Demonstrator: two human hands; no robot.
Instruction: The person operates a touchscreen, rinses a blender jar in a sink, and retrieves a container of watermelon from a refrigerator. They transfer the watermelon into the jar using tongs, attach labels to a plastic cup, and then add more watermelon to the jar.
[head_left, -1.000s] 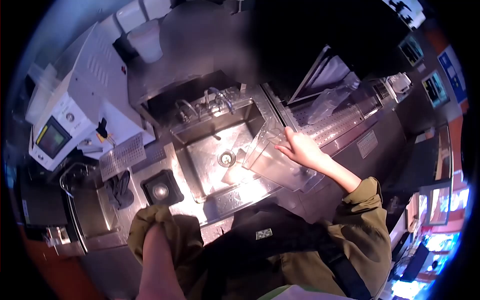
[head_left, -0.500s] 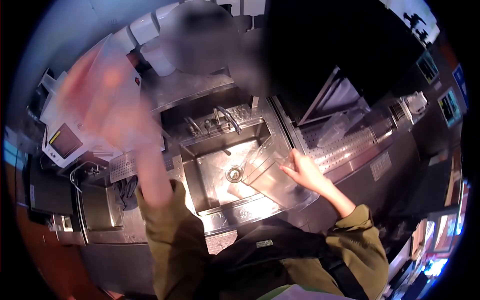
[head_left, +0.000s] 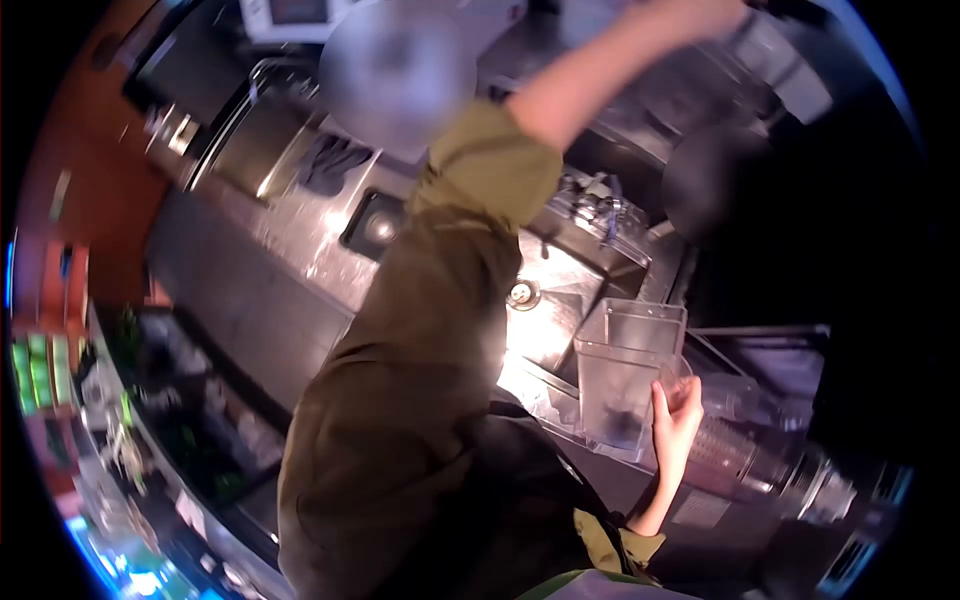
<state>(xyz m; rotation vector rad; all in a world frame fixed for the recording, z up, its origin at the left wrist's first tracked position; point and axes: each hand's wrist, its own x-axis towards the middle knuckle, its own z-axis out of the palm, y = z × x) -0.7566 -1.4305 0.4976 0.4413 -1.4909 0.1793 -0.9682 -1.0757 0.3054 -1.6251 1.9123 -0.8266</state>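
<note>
My right hand (head_left: 678,408) is closed on the side wall of a clear plastic container (head_left: 628,385), with the thumb and fingers pinching it near its right edge. The container overlaps the front right corner of the metal sink (head_left: 540,330) and its open rim faces the sink. My left arm stretches up across the view. At the top edge my left hand (head_left: 715,18) is blurred and partly cut off, near dark and pale things at the back; its fingers cannot be made out. The left sleeve hides part of the sink and counter.
A faucet (head_left: 600,205) stands behind the sink. On the counter to the left lie a small black tray (head_left: 374,226) and a dark cloth (head_left: 333,163), beside a second basin (head_left: 262,148). Further right are clear plastic pieces (head_left: 730,395) on a perforated drain board (head_left: 725,450).
My view has turned strongly. My left hand has swung from the far left to the upper right, across the sink. My right hand still holds the clear container.
</note>
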